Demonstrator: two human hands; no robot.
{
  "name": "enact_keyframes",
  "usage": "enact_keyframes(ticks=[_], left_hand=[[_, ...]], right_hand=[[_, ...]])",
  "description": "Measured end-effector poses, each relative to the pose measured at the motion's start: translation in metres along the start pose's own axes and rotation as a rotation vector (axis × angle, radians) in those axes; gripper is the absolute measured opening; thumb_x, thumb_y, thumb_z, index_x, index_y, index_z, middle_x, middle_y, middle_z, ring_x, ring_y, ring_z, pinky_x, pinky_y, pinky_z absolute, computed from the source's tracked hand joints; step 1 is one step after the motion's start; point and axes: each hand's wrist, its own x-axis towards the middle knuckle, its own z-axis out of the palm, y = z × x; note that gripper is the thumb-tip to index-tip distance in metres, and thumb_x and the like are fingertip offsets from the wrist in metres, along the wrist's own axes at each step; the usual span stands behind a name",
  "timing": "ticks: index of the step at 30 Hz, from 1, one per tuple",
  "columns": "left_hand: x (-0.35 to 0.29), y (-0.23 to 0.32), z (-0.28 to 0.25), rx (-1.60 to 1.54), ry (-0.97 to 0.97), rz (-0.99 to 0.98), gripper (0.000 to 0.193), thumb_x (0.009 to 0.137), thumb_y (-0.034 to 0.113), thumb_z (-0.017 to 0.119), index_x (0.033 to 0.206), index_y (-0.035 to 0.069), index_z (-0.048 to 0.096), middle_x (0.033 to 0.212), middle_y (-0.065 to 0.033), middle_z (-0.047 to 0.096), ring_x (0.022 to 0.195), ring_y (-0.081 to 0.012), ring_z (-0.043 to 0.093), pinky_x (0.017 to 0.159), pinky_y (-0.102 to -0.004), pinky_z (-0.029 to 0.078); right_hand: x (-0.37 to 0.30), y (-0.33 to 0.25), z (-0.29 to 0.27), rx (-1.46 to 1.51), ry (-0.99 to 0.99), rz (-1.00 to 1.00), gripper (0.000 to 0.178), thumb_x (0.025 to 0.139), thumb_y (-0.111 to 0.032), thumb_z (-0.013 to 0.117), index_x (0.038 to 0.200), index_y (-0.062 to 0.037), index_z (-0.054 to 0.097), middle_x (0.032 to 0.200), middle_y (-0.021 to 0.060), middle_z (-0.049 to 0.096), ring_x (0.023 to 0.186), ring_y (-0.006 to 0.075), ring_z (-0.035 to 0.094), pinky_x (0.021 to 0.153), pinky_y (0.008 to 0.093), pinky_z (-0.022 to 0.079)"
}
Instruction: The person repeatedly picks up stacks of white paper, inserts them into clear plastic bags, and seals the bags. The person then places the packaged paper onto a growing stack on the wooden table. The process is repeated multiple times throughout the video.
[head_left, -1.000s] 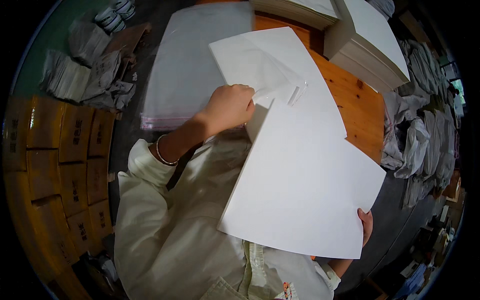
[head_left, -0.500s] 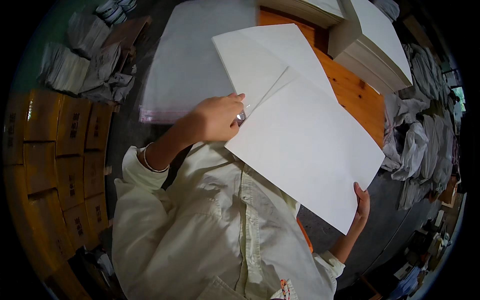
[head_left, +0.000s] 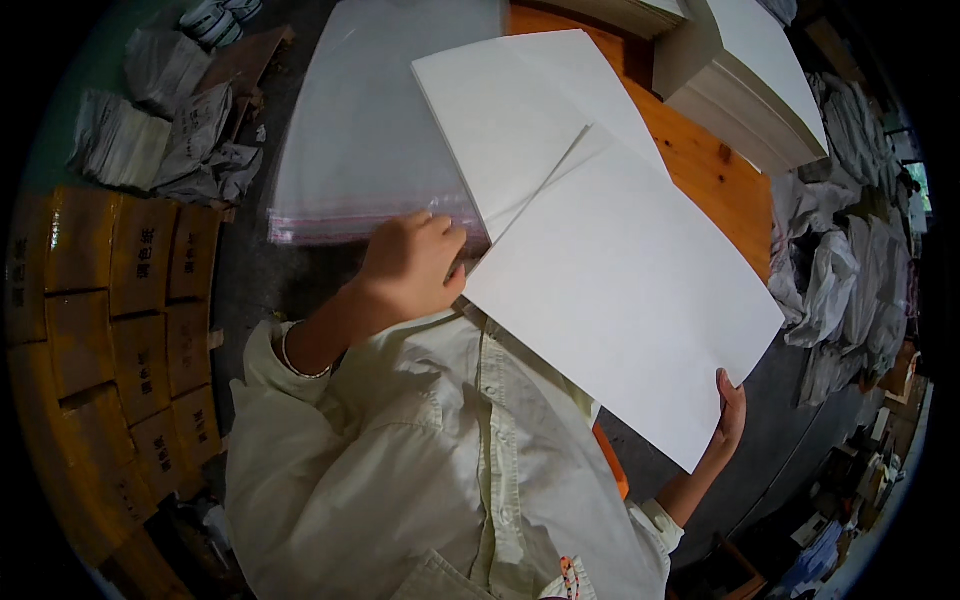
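My right hand (head_left: 733,410) grips the lower right corner of a white paper sheet or thin stack (head_left: 620,290), thumb on top and fingers underneath. This paper lies slantwise over another white paper stack (head_left: 530,90), and a narrow raised edge shows where they overlap. Beside the left corner of the upper paper is my left hand (head_left: 415,265), its fingers curled and the thumb close to the paper's edge. Its fingertips are turned away, so what they hold, if anything, is hidden. Clear plastic bags (head_left: 385,120) with pinkish strips along the near edge lie just beyond this hand.
Under the papers is an orange-brown wooden tabletop (head_left: 715,165). Tall stacks of white paper (head_left: 745,105) stand at its far right. Taped brown cartons (head_left: 140,300) are piled on the left. Crumpled grey plastic wrapping (head_left: 835,270) lies along the right side.
My left hand has drawn back a little, left and downward from the paper's edge. A shiny bit by its fingers no longer shows. The right hand still grips the corner.
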Motion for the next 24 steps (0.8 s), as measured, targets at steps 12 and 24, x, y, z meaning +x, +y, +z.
enact_keyframes(ticks=[12, 24], left_hand=[[0.017, 0.011, 0.009, 0.007, 0.169, -0.080, 0.021, 0.071, 0.016, 0.068, 0.081, 0.005, 0.054, 0.080, -0.0099, 0.056, 0.076, -0.0286, 0.058, 0.061, -0.0406, 0.048], [0.047, 0.010, 0.028, 0.295, 0.060, -0.085, 0.013, 0.067, 0.003, 0.059, 0.078, 0.005, 0.052, 0.079, -0.0079, 0.055, 0.074, -0.0202, 0.060, 0.056, -0.0303, 0.051]], right_hand=[[0.008, 0.020, 0.010, -0.045, 0.096, -0.019, 0.038, 0.086, -0.008, 0.060, 0.119, 0.0071, 0.048, 0.104, 0.0145, 0.063, 0.094, 0.0200, 0.062, 0.083, 0.0309, 0.051], [-0.006, 0.014, 0.035, -0.082, 0.127, -0.075, 0.045, 0.085, -0.010, 0.062, 0.122, 0.0079, 0.045, 0.106, 0.0178, 0.061, 0.095, 0.0225, 0.062, 0.083, 0.0322, 0.051]])
